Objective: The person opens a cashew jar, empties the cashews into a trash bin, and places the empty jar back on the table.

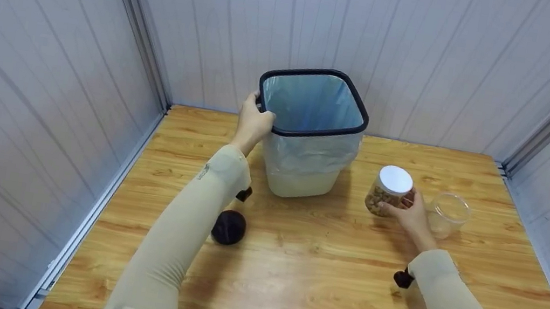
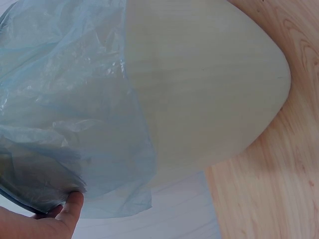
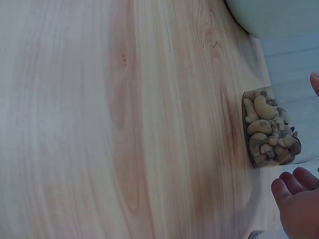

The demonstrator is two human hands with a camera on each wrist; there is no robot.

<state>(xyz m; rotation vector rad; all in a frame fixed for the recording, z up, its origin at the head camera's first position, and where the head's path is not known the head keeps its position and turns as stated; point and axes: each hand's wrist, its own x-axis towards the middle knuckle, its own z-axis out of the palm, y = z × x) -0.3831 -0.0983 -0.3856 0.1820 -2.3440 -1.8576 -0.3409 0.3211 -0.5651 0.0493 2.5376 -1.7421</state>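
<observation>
My left hand [image 1: 253,125] grips the dark rim of a trash bin [image 1: 298,182] at its left side. A bluish translucent bag [image 2: 75,99] lines the bin and hangs folded over its outside; the thumb presses on it. To the right, my right hand [image 1: 412,214] is around a clear jar [image 1: 378,200] with a white lid, thumb on the near side and fingers behind. Cashew nuts [image 3: 266,129] fill the jar's lower part. In the right wrist view the fingers are loosely spread, with a small gap between them and the jar.
An empty-looking clear container [image 1: 445,218] stands just right of my right hand. A round black lid-like disc [image 1: 229,228] lies on the wooden table [image 1: 298,289] beside my left forearm. Pale panel walls [image 1: 409,60] enclose the back and both sides.
</observation>
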